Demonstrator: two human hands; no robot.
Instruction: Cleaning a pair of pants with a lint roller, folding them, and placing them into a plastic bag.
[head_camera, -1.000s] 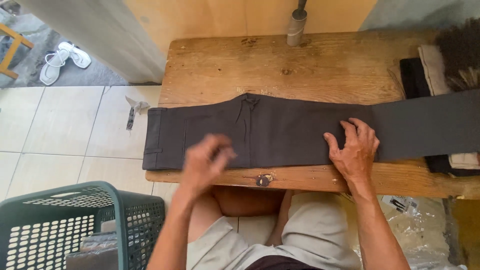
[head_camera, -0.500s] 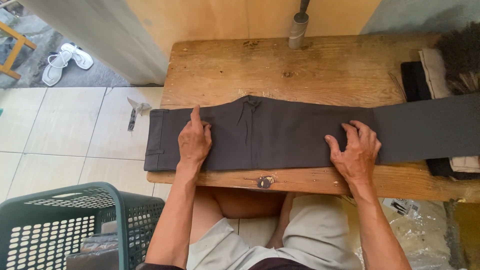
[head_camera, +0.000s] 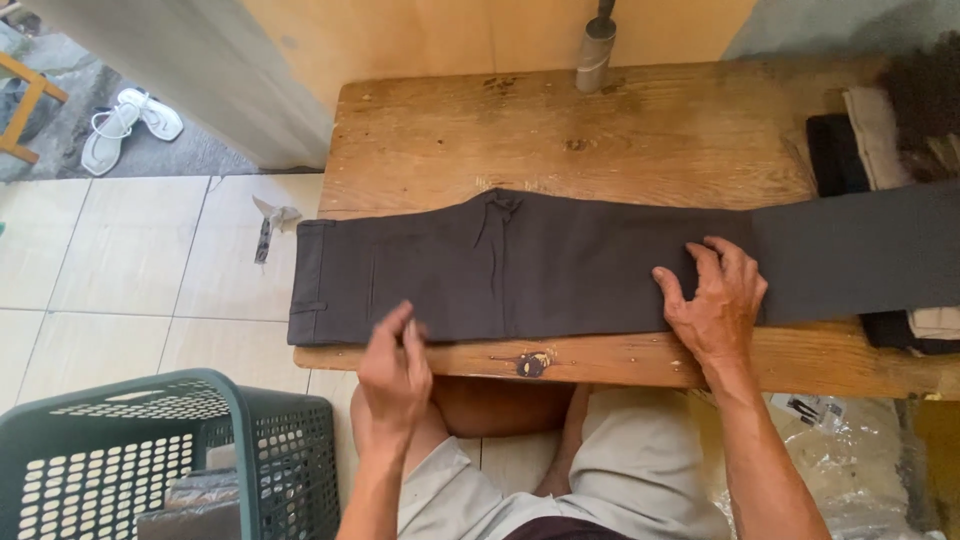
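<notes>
Trousers: a pair of dark grey trousers (head_camera: 560, 265) lies folded lengthwise across the wooden table (head_camera: 600, 130), waistband at the left edge, legs running off to the right over a stack of folded cloth (head_camera: 860, 140).
Left hand: the left hand (head_camera: 393, 372) has slid back — half a second ago it lay flat on the seat of the trousers near the waistband, now it sits at the near edge of the table, fingers close together and slightly curled, fingertips just at the lower hem of the fabric. Whether it pinches the cloth I cannot tell; the hand is a little blurred.
Right hand: the right hand (head_camera: 715, 300) has stayed put — fingers spread, palm pressed down on the thigh section, pinning it to the wood.
What the change means: it looks like a smoothing stroke drawn toward the body while the other hand anchors the cloth; the waist end reads flat, with only small creases left at the crotch seam.
Nearby: a green plastic laundry basket (head_camera: 130, 450) stands on the tiled floor at lower left; a metal post (head_camera: 594, 48) rises at the far edge of the table.
</notes>
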